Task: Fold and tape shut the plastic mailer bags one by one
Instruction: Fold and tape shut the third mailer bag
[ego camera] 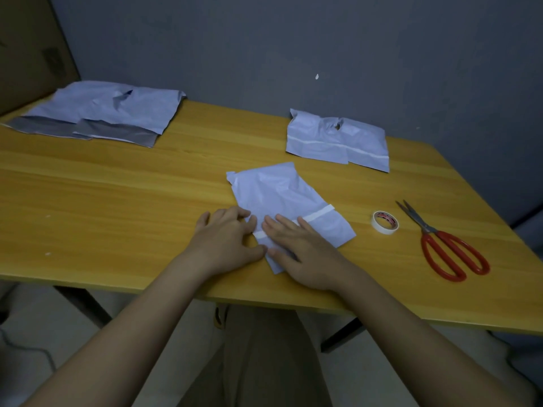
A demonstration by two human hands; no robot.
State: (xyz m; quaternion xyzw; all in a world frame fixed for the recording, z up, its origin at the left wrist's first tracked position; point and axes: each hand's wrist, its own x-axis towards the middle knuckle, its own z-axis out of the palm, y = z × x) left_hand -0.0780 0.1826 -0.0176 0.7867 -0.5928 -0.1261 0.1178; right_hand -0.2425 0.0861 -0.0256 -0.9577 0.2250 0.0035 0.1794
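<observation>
A folded white plastic mailer bag (282, 198) lies on the wooden table (117, 201) in front of me, with a strip of white tape across its folded flap. My right hand (302, 254) lies flat on the near end of the bag, its fingers straight over the tape. At the bag's left edge my left hand (226, 242) rests with fingers bent, fingertips touching the tape's left end. A roll of white tape (385, 222) sits to the right of the bag.
Red-handled scissors (446, 248) lie right of the tape roll. Two folded, taped bags (338, 141) sit at the back right. Unfolded bags (100, 113) with grey flaps lie at the back left. A brown board leans in the left corner.
</observation>
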